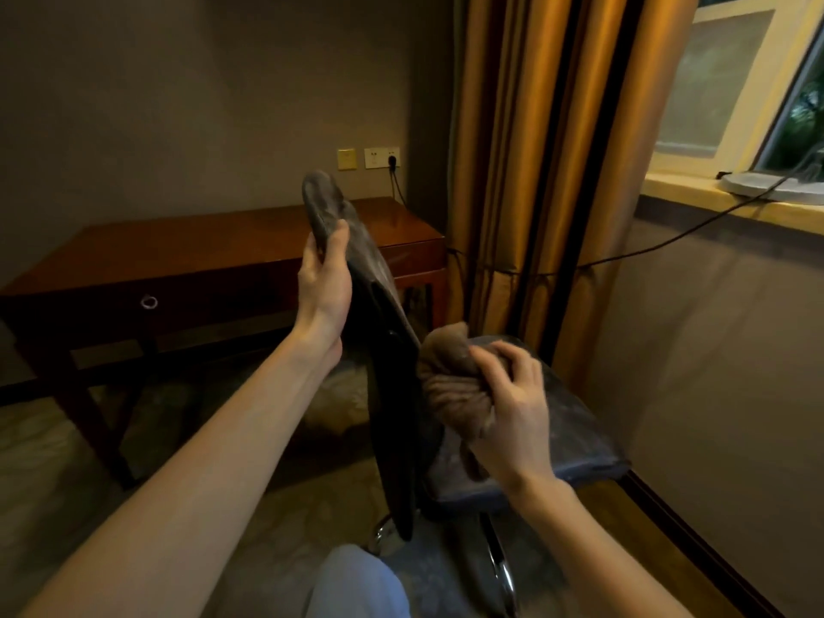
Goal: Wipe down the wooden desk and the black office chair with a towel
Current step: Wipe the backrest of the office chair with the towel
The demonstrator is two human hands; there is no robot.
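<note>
The black office chair stands in the middle of the view, seen edge-on, with its worn backrest rising up and to the left and its seat to the right. My left hand grips the upper edge of the backrest. My right hand holds a bunched brown towel against the chair where backrest and seat meet. The wooden desk stands behind the chair on the left, against the wall.
Gold curtains hang to the right of the desk. A black cable runs from the curtain to the window sill. Wall sockets sit above the desk. The chair's chrome base stands on patterned carpet.
</note>
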